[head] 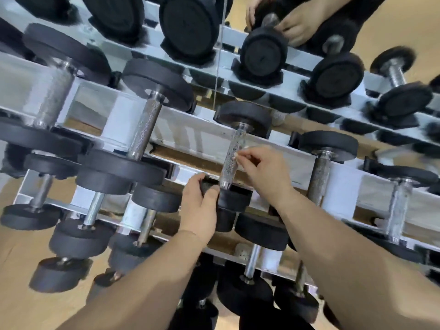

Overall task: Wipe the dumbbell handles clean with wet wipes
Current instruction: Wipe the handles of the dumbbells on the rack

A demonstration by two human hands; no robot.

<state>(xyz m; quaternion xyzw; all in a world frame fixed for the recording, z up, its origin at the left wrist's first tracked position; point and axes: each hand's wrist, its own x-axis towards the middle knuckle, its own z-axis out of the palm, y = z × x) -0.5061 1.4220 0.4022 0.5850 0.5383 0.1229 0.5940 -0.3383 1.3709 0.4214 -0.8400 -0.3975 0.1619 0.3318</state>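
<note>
Head view looks down on a white metal rack (195, 136) that runs from the left edge to the lower right of the frame, with black-headed dumbbells lying across its rails. At the centre lies a small dumbbell (242, 117); its far head rests on the rear rail and its knurled steel handle (228, 163) slopes toward the lower middle. The left hand (202, 201), just below centre, is curled round the near head of this dumbbell, thumb on the side nearest the handle. The right hand (264, 172), right of centre, reaches to the middle of the handle. Its thumb and forefinger are pinched together against the steel on a small pale scrap (238, 154), too blurred to tell whether it is a wipe; the other fingers are loosely curled. Just to the right lies a dumbbell with a rust-spotted handle (319, 177), and left of centre a larger one with a bright handle (147, 129). Across the top of the frame a mirror (404, 20) shows the rack from behind, and in the upper right the reflected hands (297, 25) on a dumbbell. A tan floor (19, 246) shows at lower left.
</note>
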